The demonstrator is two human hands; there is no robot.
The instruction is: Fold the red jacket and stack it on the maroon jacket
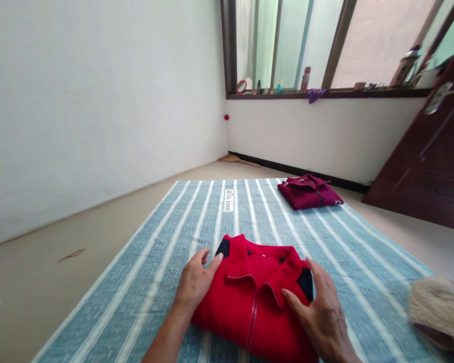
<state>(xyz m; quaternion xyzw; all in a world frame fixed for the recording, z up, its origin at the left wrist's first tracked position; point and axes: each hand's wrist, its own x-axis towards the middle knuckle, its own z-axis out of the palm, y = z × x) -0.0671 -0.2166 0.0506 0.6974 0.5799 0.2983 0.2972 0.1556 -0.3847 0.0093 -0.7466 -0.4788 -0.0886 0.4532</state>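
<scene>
A red folded jacket (227,302) with a zip front, a stand-up collar and dark shoulder patches lies on a blue-and-white striped cloth (166,252). At its left shoulder is my left hand (196,282), thumb tip against the fabric and fingers apart beside the edge. My right hand (325,315) rests along the opposite side, its thumb on the front near the collar and its fingers spread at the dark shoulder patch. Neither hand is closed around the fabric. The jacket's bottom edge runs partly out of view.
A folded maroon garment (306,194) lies at the cloth's far right corner. A beige knitted item (439,307) sits at the right edge. Beyond are a white wall (98,101), a window sill (336,94) with bottles and small items, and a dark red door (427,151).
</scene>
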